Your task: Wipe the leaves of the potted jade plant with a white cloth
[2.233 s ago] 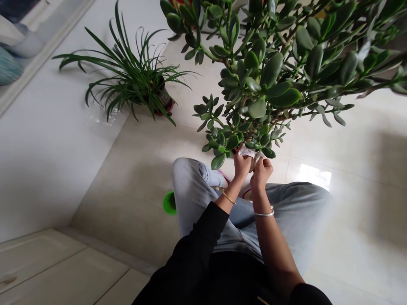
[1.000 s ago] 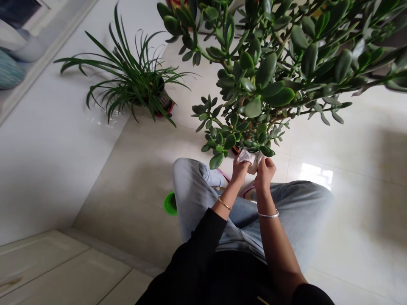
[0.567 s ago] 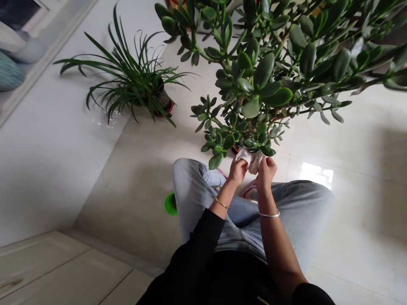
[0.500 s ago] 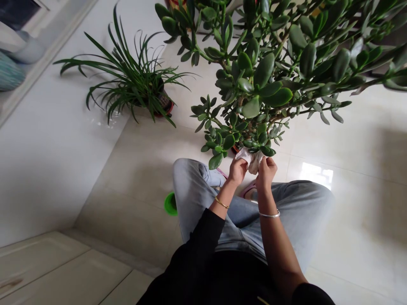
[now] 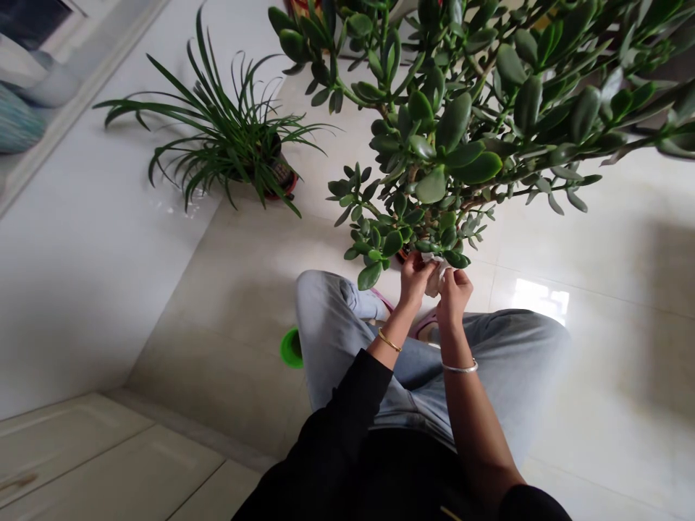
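Note:
A crumpled white tissue (image 5: 434, 285), soft and thin like paper or cloth, is bunched between my two hands below the lowest leaves of a large jade plant (image 5: 431, 184). My left hand (image 5: 415, 276) is closed, its thumb and fingers pinched on the tissue's left side. On the right side, my right hand (image 5: 455, 293) has its fingers curled closed at the tissue's edge. Both hands are close together, just under the thick oval leaves. The fingertips are partly hidden. Part of the plant's reddish pot (image 5: 402, 255) shows behind my left hand.
A long-leaved potted plant (image 5: 239, 145) stands by the white wall (image 5: 70, 289) at left. A small green container (image 5: 292, 349) is on the tiled floor (image 5: 233, 289) beside my left knee. Pale cabinet fronts (image 5: 124, 470) are at lower left. Jade branches spread far to the right.
My left hand has moved right and slightly up, closer to my right hand, and the tissue is more bunched together. My right hand is nearly still.

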The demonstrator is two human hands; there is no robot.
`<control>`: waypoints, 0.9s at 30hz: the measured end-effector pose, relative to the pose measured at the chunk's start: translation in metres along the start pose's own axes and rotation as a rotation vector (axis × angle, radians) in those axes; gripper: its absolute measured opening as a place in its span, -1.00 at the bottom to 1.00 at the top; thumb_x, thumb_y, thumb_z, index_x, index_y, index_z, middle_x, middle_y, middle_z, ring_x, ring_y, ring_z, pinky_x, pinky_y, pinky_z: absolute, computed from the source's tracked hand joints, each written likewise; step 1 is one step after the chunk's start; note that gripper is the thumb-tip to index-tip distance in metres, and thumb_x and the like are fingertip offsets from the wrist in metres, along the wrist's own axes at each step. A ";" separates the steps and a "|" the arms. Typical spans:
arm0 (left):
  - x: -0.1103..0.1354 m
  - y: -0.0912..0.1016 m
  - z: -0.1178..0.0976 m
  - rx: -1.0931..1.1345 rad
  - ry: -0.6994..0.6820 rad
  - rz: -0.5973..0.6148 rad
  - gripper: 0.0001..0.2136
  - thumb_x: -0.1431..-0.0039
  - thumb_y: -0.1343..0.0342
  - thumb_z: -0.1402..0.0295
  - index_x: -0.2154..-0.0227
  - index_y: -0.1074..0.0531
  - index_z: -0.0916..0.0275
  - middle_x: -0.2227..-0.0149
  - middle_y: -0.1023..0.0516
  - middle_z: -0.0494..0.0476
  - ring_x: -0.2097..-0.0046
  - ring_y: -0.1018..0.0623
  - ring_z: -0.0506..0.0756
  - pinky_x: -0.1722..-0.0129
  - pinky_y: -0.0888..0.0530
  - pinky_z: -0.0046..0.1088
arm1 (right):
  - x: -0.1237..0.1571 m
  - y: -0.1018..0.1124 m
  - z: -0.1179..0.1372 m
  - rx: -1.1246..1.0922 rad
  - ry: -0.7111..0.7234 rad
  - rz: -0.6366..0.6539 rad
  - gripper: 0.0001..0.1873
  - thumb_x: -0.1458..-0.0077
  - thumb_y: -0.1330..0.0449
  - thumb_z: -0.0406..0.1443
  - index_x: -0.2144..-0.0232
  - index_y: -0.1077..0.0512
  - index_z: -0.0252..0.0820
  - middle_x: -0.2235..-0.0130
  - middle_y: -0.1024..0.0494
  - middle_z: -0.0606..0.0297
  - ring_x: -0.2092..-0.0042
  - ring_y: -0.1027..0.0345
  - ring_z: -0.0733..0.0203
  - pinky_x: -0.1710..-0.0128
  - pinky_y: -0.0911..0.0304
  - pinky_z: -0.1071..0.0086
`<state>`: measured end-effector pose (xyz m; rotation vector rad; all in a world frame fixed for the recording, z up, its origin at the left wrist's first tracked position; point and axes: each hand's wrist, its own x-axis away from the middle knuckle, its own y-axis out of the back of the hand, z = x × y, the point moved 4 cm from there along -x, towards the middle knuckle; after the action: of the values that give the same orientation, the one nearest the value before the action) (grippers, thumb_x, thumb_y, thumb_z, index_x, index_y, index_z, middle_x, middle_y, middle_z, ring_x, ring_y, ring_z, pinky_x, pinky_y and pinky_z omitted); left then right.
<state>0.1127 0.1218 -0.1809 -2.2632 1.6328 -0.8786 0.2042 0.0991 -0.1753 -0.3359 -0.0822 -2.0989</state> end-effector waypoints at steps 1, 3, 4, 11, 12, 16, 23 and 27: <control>-0.001 0.000 0.001 -0.011 -0.005 -0.014 -0.78 0.04 -0.39 0.37 0.35 -0.46 0.20 0.33 -0.60 0.02 0.27 -0.56 0.02 0.14 -0.48 -0.44 | 0.000 0.000 0.000 0.000 0.001 0.001 -0.65 0.05 -0.28 -0.07 0.57 -0.23 -0.10 0.60 -0.21 0.55 0.54 0.04 0.42 0.56 0.06 0.46; -0.002 -0.001 0.002 -0.035 -0.017 -0.041 -0.80 0.03 -0.36 0.41 0.35 -0.47 0.21 0.32 -0.59 0.02 0.28 -0.55 0.01 0.18 -0.47 -0.47 | 0.000 0.000 0.000 0.002 0.000 0.000 -0.66 0.04 -0.28 -0.07 0.56 -0.25 -0.11 0.59 -0.23 0.54 0.54 0.02 0.41 0.54 0.04 0.46; -0.003 -0.001 0.002 -0.047 -0.023 -0.051 -0.81 0.03 -0.35 0.43 0.35 -0.46 0.21 0.32 -0.59 0.02 0.28 -0.55 0.00 0.18 -0.47 -0.48 | 0.000 0.000 -0.001 0.002 -0.001 -0.001 -0.67 0.04 -0.28 -0.07 0.56 -0.27 -0.11 0.59 -0.23 0.54 0.54 0.02 0.41 0.54 0.04 0.46; -0.007 0.000 0.007 -0.129 -0.045 -0.091 -0.81 0.05 -0.32 0.50 0.35 -0.47 0.21 0.33 -0.59 0.02 0.29 -0.55 0.02 0.17 -0.46 -0.45 | -0.001 0.001 -0.003 -0.001 -0.005 -0.016 -0.67 0.05 -0.30 -0.08 0.55 -0.29 -0.13 0.58 -0.26 0.54 0.53 0.00 0.42 0.53 0.04 0.46; -0.009 0.000 0.008 -0.142 -0.048 -0.098 -0.80 0.05 -0.32 0.51 0.34 -0.48 0.21 0.34 -0.59 0.01 0.28 -0.55 0.03 0.16 -0.46 -0.45 | -0.001 0.001 -0.003 -0.001 -0.005 -0.016 -0.67 0.04 -0.30 -0.08 0.55 -0.28 -0.12 0.58 -0.25 0.54 0.54 0.00 0.42 0.53 0.04 0.46; -0.012 0.002 0.012 -0.179 -0.069 -0.109 -0.80 0.04 -0.32 0.51 0.33 -0.49 0.19 0.34 -0.59 0.02 0.27 -0.56 0.05 0.15 -0.46 -0.44 | 0.000 0.000 -0.003 -0.001 -0.007 -0.005 -0.65 0.03 -0.30 -0.07 0.55 -0.27 -0.11 0.58 -0.26 0.54 0.54 0.00 0.41 0.54 0.03 0.46; -0.007 0.000 0.002 -0.279 -0.134 -0.151 -0.82 0.02 -0.31 0.53 0.37 -0.47 0.18 0.37 -0.56 -0.02 0.29 -0.52 0.03 0.16 -0.41 -0.47 | 0.000 -0.003 0.001 0.001 -0.002 -0.004 -0.64 0.06 -0.30 -0.05 0.56 -0.26 -0.11 0.59 -0.25 0.55 0.55 0.01 0.41 0.55 0.03 0.46; -0.001 0.000 -0.006 -0.345 -0.170 -0.187 -0.86 -0.03 -0.28 0.50 0.43 -0.43 0.18 0.47 -0.47 -0.08 0.38 -0.42 0.01 0.25 -0.35 -0.49 | 0.003 -0.005 0.004 -0.010 0.004 0.018 -0.69 0.03 -0.27 -0.07 0.54 -0.29 -0.12 0.58 -0.25 0.54 0.54 0.02 0.41 0.55 0.05 0.46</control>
<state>0.1084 0.1237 -0.1764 -2.6722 1.6180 -0.4479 0.1997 0.1002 -0.1701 -0.3368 -0.0661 -2.0823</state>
